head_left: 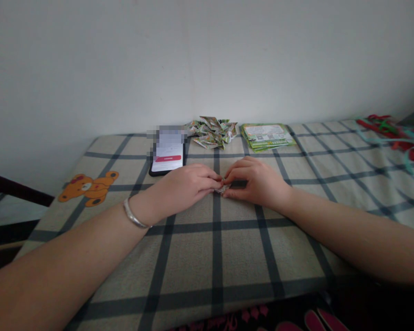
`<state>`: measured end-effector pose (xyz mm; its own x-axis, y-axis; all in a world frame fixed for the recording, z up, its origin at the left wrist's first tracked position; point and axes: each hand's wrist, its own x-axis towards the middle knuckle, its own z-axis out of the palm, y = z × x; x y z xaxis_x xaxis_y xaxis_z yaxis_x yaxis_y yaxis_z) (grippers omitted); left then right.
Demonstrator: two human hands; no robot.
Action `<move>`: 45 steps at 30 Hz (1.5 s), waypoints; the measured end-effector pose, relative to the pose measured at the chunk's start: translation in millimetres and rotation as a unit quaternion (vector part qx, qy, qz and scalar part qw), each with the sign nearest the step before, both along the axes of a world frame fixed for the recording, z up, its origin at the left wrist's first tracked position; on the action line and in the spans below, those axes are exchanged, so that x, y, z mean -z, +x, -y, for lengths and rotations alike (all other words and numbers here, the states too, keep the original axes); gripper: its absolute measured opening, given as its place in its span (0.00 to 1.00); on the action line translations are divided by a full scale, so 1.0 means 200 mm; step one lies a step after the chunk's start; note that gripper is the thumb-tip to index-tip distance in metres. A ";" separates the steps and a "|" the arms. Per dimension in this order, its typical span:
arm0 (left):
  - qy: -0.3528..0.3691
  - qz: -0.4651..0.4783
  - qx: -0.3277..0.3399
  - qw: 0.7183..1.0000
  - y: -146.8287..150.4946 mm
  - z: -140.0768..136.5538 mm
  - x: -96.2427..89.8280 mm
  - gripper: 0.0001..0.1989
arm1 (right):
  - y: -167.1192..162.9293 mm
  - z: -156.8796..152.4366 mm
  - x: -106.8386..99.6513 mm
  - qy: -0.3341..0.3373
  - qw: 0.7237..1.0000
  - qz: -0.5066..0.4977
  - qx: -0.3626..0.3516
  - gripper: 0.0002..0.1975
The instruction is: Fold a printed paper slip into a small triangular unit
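Between my fingertips, low over the checked tablecloth, is a small piece of folded paper [222, 188], mostly covered by the fingers. My left hand [196, 182], with a silver bangle at the wrist, pinches its left side. From the right, my right hand [257, 180] grips it with thumb and fingers. Just behind the hands lies a pile of folded paper pieces [212, 133] with green and brown print. A stack of printed green leaflets [268, 136] rests to the right of that pile.
A smartphone [168, 151] with a lit screen lies behind my left hand. An orange bear cutout [89, 187] is on the tablecloth [189, 257] at left. Red, green and teal ribbons [393, 133] lie tangled at the far right. A white wall [207, 59] stands behind the table.
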<state>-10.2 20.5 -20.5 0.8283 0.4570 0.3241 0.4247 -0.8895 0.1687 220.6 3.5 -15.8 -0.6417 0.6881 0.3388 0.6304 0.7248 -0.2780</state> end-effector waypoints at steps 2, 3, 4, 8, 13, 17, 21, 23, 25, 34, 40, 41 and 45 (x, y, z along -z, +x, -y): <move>0.000 -0.003 -0.001 1.000 0.00 0.01 0.00 0.12 | -0.01 0.01 0.00 0.000 1.000 0.005 0.004 0.10; 0.000 -0.001 -0.002 1.000 0.00 0.01 -0.01 0.12 | -0.01 0.01 0.00 0.000 1.000 0.007 0.007 0.10; 0.000 0.004 -0.003 1.000 0.00 0.01 -0.01 0.12 | -0.02 0.01 0.00 -0.001 1.000 0.009 0.012 0.10; -0.008 0.029 -0.024 0.999 0.02 0.04 -0.01 0.11 | -0.03 0.00 0.01 0.001 0.999 0.008 0.040 0.15; 0.005 0.040 -0.077 0.996 0.04 0.05 0.00 0.13 | -0.02 -0.02 0.03 0.009 0.998 -0.003 0.069 0.23; 0.011 0.021 -0.107 0.994 0.05 0.05 0.00 0.12 | -0.02 -0.03 0.03 0.012 0.997 -0.002 0.071 0.23; -0.002 0.029 -0.129 0.991 0.05 0.05 -0.01 0.11 | -0.01 -0.04 0.03 0.012 0.998 -0.011 0.062 0.22; -0.017 0.043 -0.132 0.990 0.06 0.06 -0.01 0.10 | -0.01 -0.04 0.03 0.014 0.998 -0.017 0.055 0.22; -0.028 0.066 -0.135 0.988 0.06 0.06 -0.02 0.09 | 0.00 -0.04 0.03 0.013 0.998 -0.021 0.049 0.22; -0.137 0.165 -0.154 0.965 0.07 0.08 -0.02 0.07 | -0.02 -0.01 0.02 0.021 0.999 -0.047 0.007 0.13; -0.176 0.222 -0.150 0.947 0.08 0.09 -0.02 0.13 | -0.03 -0.01 0.00 -0.011 0.997 -0.078 -0.003 0.05; -0.173 0.222 -0.151 0.948 0.08 0.10 -0.02 0.13 | -0.03 -0.01 0.00 -0.009 0.996 -0.085 -0.001 0.04; -0.150 0.190 -0.135 0.961 0.08 0.10 -0.05 0.06 | -0.04 0.00 -0.01 0.013 0.996 -0.091 -0.001 0.03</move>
<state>6.0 0.4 -11.0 0.5146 0.7591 0.3988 0.4908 -0.6421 0.5889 213.2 3.7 -13.9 -0.5693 0.6768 0.4669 0.5707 0.7340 -0.3681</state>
